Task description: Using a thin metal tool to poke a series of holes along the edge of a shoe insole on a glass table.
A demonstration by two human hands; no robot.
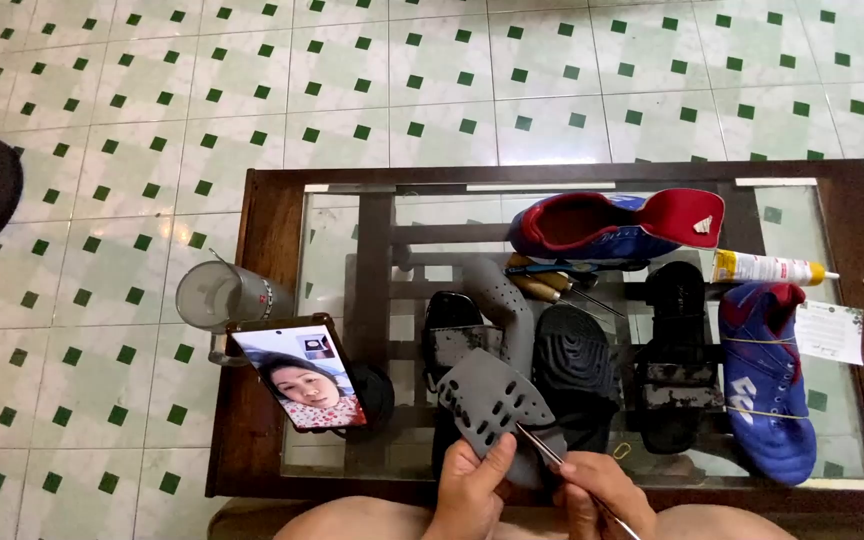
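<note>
My left hand (470,490) grips a grey perforated rubber clog (492,400) by its near edge, tilted up over the glass table (272,240). My right hand (602,492) pinches a thin metal awl (542,447) whose tip touches the clog's edge. A second grey clog (500,300) lies just beyond it on the glass.
Black sandals (572,370) (674,350), a blue and red sports shoe (612,225) and its mate (767,385), a glue tube (767,268) and screwdrivers (552,285) crowd the table. A propped phone (302,375) and a steel mug (222,297) stand at left. Green-dotted tile floor surrounds it.
</note>
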